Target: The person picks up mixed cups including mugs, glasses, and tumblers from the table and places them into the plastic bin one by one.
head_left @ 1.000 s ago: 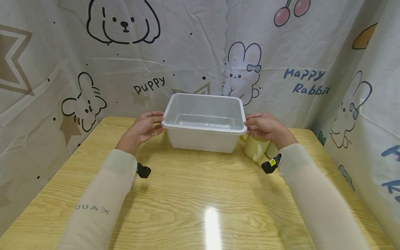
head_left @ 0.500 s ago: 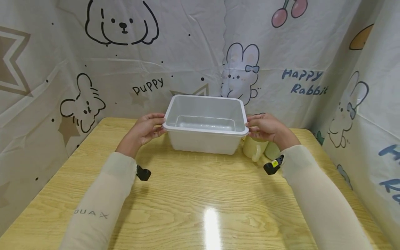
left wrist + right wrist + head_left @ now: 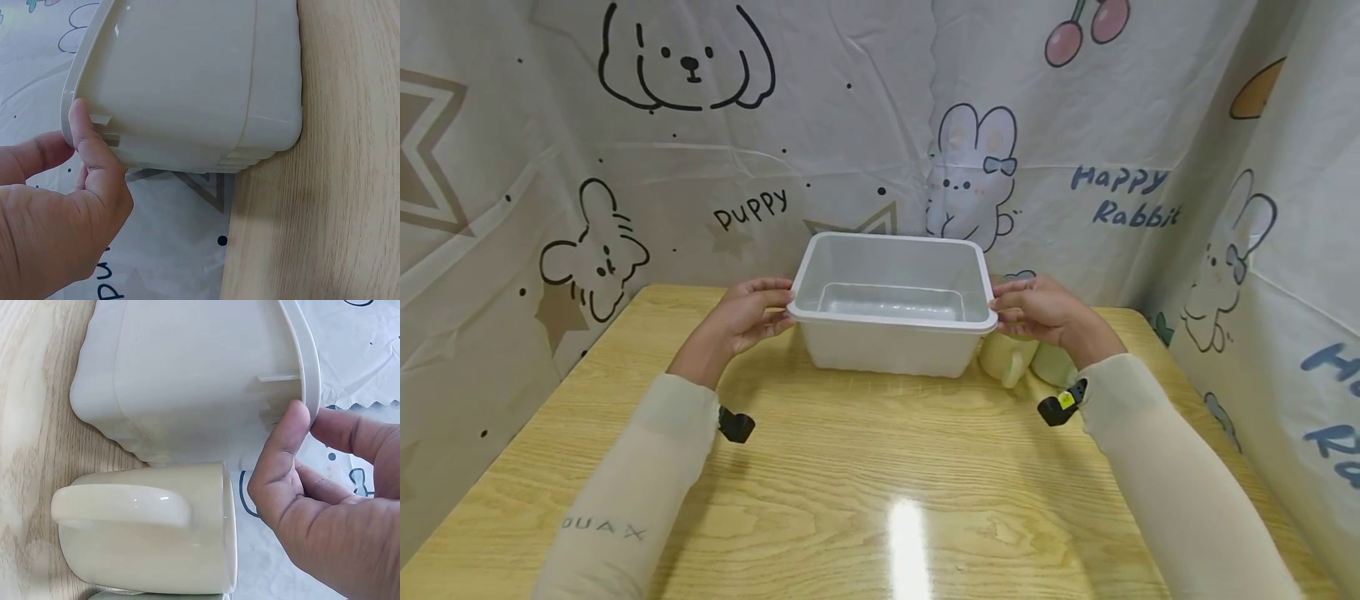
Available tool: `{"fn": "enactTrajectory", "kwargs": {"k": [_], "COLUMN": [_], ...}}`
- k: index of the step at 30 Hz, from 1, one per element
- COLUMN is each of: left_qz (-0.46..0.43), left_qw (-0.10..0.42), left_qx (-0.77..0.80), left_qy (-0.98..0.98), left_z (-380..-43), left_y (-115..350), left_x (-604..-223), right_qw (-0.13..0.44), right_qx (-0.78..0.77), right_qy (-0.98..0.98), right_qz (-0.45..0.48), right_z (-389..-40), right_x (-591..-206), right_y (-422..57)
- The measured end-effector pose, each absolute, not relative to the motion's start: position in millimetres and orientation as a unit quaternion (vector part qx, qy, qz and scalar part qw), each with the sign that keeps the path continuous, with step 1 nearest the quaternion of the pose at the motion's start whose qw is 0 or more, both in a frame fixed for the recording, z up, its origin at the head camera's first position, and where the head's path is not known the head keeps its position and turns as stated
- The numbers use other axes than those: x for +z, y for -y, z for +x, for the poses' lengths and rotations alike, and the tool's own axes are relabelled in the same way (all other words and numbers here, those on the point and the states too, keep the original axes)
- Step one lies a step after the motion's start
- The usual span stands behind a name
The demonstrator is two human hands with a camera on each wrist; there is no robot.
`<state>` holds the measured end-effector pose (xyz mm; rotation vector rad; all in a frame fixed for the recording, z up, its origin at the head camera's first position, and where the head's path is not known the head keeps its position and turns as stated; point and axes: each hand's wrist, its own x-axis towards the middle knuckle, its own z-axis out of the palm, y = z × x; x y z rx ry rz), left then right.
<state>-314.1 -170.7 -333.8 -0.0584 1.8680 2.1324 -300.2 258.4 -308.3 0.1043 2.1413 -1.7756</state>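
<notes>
Remotely, I watch a white curtain printed with cartoon puppies and rabbits (image 3: 850,150) hang behind a light-brown wood-grain table (image 3: 820,475), where a person in cream long sleeves (image 3: 625,483) reaches forward with both arms. At the center, toward the table's far edge, a deep rectangular white plastic tub (image 3: 891,348) sits upright between the hands, its open top tilted into my head view; I cannot tell whether its base fully meets the wood. The left hand (image 3: 747,315) pinches the rim at one short end, thumb and fingers on either side, and the right hand (image 3: 1037,311) pinches the opposite end the same way. Just beside the tub, below the right hand, a glossy pale-yellow mug (image 3: 1000,360) stands upright, handle toward the person. Next to it is a pale-green object (image 3: 1054,365), partly hidden. Smallest of all, a black device (image 3: 736,425) juts from the left cuff, and a matching unit with a yellow patch (image 3: 1062,403) from the right.
</notes>
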Motion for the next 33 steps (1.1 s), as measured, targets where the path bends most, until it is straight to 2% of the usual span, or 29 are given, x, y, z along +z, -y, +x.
{"fn": "enactTrajectory", "kwargs": {"k": [33], "left_qz": [0.003], "left_qw": [0.164], "left_qx": [0.718], "left_qy": [-0.676], "left_z": [-289], "left_y": [178], "left_x": [-333], "right_qw": [0.189], "right_qx": [-0.656], "right_qy": [-0.73], "right_qz": [-0.003], "right_z": [-279], "right_x": [-318], "right_y": [-266]}}
